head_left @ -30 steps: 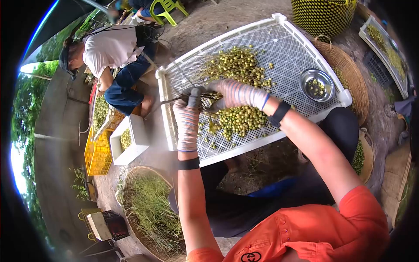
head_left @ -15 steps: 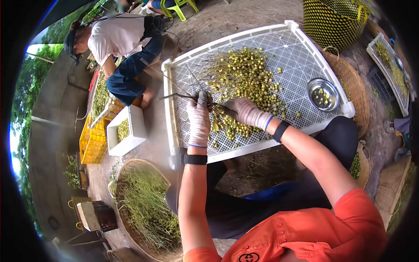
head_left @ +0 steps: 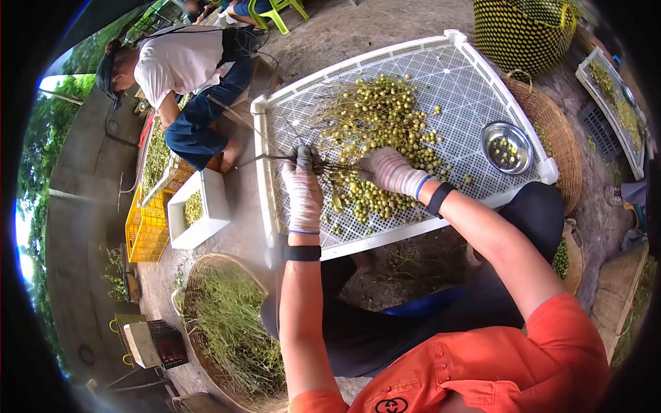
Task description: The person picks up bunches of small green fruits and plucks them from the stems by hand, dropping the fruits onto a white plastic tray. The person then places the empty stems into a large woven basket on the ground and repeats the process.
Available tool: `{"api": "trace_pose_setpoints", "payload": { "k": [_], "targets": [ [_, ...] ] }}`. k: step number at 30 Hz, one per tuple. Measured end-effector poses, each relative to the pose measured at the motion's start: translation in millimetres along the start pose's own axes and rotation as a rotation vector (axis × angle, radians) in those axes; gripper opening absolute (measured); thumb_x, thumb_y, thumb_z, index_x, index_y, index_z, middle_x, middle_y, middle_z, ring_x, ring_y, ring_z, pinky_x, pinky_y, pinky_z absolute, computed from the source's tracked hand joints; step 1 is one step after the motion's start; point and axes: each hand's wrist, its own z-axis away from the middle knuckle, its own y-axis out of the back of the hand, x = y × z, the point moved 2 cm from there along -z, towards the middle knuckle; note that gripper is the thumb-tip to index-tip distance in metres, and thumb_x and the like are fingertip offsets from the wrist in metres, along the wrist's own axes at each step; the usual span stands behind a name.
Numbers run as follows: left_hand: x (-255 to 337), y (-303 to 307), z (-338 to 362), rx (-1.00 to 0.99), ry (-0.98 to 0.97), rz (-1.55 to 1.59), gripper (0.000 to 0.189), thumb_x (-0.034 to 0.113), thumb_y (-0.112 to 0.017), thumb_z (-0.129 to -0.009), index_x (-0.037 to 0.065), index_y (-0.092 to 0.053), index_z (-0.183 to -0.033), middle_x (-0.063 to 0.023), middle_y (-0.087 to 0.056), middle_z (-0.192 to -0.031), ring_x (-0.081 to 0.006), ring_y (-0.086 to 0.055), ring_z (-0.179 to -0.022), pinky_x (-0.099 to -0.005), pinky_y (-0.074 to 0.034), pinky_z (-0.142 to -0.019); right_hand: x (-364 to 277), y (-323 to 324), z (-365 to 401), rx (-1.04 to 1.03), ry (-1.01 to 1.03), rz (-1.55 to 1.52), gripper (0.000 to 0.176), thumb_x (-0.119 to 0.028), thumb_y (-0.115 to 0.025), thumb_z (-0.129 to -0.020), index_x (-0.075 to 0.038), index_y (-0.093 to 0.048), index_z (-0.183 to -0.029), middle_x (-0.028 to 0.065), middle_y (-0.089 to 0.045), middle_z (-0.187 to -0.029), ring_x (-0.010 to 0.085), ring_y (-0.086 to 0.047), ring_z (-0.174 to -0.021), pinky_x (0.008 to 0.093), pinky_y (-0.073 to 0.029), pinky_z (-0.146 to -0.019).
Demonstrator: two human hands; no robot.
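We are reaching over a white tray [head_left: 475,86] with both hands, wearing striped gloves with grey fingers. Our left hand [head_left: 301,177] is clamping a bunch of thin brown stems [head_left: 339,167] near the tray's left side, and the dark ends are poking out past its edge. Our right hand [head_left: 392,168] is staying apart from the left, its fingers curling onto the other end of the same bunch, so the stems are stretching between the two hands above the tray; we are not seeing the right fingertips clearly. Small yellow-green fruits [head_left: 385,96] are lying in a loose heap on the tray, on both the far and near sides of the right hand. Near the tray's right end, a metal bowl [head_left: 496,133] is holding a few more. A wicker basket [head_left: 556,131] is standing just beyond that end, and a yellow-and-black basket [head_left: 513,34] is standing behind it. On our left, a round basket [head_left: 206,268] is holding green stalks [head_left: 237,323]. Farther off, a person [head_left: 182,65] in a pale shirt is bending forward near a yellow crate [head_left: 146,230] and a white box [head_left: 216,196].
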Motion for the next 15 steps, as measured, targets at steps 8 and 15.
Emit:
{"api": "trace_pose_setpoints", "payload": {
  "k": [8, 15],
  "targets": [
    [47, 9, -9, -0.133, -0.131, -0.010, 0.012, 0.018, -0.057, -0.088, 0.007, -0.052, -0.084, -0.0009, -0.052, -0.070, -0.0095, -0.048, -0.059, -0.0239, -0.042, -0.057, 11, 33, 3, -0.380, -0.265, 0.080, 0.046, -0.051, -0.046, -0.083, -0.010, -0.066, -0.090, 0.0125, -0.064, -0.083, 0.0275, -0.061, -0.084, 0.0418, -0.044, -0.076],
    [47, -10, 5, -0.341, 0.021, -0.057, 0.021, 0.025, -0.057, -0.088, 0.007, -0.052, -0.077, 0.0014, -0.044, -0.065, -0.0093, -0.040, -0.060, -0.0242, -0.034, -0.058, -10, 83, -56, 0.277, 0.064, -0.263, 0.046, -0.032, -0.065, -0.075, -0.016, -0.054, -0.117, 0.0118, -0.051, -0.122, 0.0264, -0.049, -0.112, 0.0360, -0.040, -0.094]
  ]
}}
